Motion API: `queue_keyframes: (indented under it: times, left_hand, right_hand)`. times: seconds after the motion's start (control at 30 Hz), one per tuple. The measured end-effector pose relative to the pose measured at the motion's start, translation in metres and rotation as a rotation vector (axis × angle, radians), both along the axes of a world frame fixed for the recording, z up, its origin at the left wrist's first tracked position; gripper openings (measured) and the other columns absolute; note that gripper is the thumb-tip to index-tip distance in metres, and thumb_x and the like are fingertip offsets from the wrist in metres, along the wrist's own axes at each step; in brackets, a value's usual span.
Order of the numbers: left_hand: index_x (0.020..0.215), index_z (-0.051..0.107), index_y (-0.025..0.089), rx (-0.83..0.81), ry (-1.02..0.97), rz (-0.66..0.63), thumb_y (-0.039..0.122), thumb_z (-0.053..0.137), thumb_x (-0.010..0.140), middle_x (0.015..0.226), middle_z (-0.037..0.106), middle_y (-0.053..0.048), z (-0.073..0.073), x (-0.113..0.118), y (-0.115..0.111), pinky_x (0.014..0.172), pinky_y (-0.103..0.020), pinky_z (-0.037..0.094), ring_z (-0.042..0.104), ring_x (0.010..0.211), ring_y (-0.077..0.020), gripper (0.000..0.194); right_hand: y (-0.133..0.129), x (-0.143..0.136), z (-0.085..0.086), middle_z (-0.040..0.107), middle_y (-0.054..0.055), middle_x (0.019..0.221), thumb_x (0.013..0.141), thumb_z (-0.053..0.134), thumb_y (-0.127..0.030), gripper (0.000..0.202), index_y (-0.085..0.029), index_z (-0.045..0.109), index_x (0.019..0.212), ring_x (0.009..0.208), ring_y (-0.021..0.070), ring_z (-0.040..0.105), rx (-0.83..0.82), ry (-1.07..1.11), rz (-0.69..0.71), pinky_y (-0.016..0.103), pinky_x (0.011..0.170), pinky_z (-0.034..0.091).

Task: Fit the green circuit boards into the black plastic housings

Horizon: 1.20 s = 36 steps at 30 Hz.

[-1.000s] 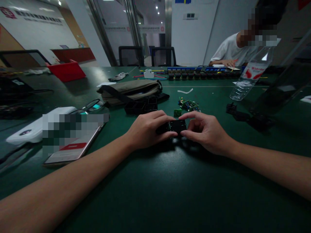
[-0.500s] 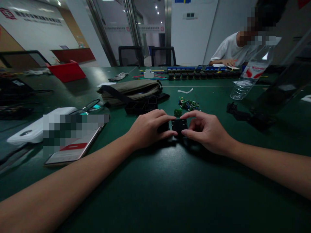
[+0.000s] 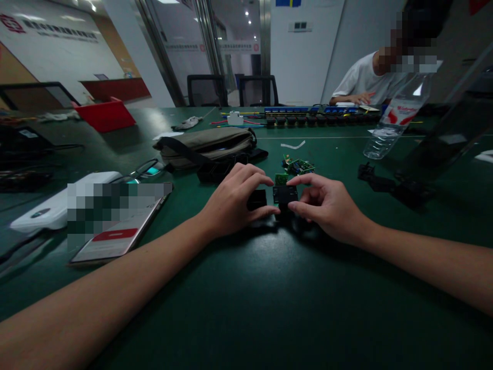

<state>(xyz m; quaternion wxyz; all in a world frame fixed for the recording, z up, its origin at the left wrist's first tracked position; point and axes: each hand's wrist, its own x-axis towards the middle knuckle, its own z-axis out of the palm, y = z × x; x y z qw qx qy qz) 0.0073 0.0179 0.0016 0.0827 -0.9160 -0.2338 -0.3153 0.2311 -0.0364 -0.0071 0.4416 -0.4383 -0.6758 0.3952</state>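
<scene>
A small black plastic housing (image 3: pixel 285 194) is held upright just above or on the green table, with a bit of green showing at its lower left. My right hand (image 3: pixel 325 203) pinches its right side between thumb and forefinger, the other fingers curled in. My left hand (image 3: pixel 236 200) arches at its left side, thumb and fingers spread; the thumb tip is close to the lower left corner, and whether it touches I cannot tell. Inside the left hand's arch is another black box-like part (image 3: pixel 257 199), partly hidden. A small green circuit board (image 3: pixel 281 179) shows just behind the housing.
Behind lie loose circuit boards (image 3: pixel 299 166), black open cases (image 3: pixel 215 171) and a khaki bag (image 3: pixel 210 144). A phone (image 3: pixel 123 228) and white device (image 3: pixel 65 200) lie left. A plastic bottle (image 3: pixel 398 115) and black bracket (image 3: pixel 393 185) are right. A person (image 3: pixel 370 77) sits across.
My left fingers have lifted and spread away from the housing's upper left corner, uncovering more of the black part beside it. My right hand keeps its pinch almost unmoved.
</scene>
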Motion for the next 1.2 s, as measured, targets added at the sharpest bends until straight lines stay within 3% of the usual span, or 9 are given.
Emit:
queue_keyframes:
  times: [0.13, 0.37, 1.2]
  left_hand:
    - [0.104, 0.058, 0.015, 0.09, -0.042, -0.061, 0.049, 0.064, 0.088, 0.088, 0.064, -0.006, 0.002, 0.001, -0.007, 0.072, -0.03, 0.049, 0.059, 0.08, -0.0175, 0.038]
    - [0.109, 0.058, 0.013, 0.03, 0.056, -0.14, 0.046, 0.057, 0.092, 0.076, 0.065, -0.002, -0.001, 0.001, -0.011, 0.053, -0.021, 0.042, 0.06, 0.062, -0.012, 0.037]
    - [0.105, 0.063, 0.013, 0.102, 0.033, -0.11, 0.047, 0.058, 0.091, 0.064, 0.065, 0.0, -0.002, 0.001, -0.012, 0.049, -0.021, 0.041, 0.06, 0.053, -0.012, 0.037]
  right_hand:
    - [-0.002, 0.0, 0.001, 0.057, -0.007, 0.058, 0.079, 0.074, -0.022, 0.037, -0.015, 0.061, 0.112, 0.047, 0.0078, 0.051, 0.063, -0.033, 0.036, 0.02, 0.044, 0.038]
    - [-0.007, 0.002, 0.0, 0.057, -0.007, 0.06, 0.08, 0.074, -0.024, 0.037, -0.015, 0.06, 0.113, 0.049, 0.0077, 0.05, 0.199, -0.114, 0.111, 0.021, 0.047, 0.039]
    - [-0.007, 0.002, 0.0, 0.056, -0.007, 0.061, 0.081, 0.073, -0.023, 0.038, -0.015, 0.059, 0.115, 0.05, 0.0077, 0.05, 0.206, -0.117, 0.133, 0.021, 0.048, 0.039]
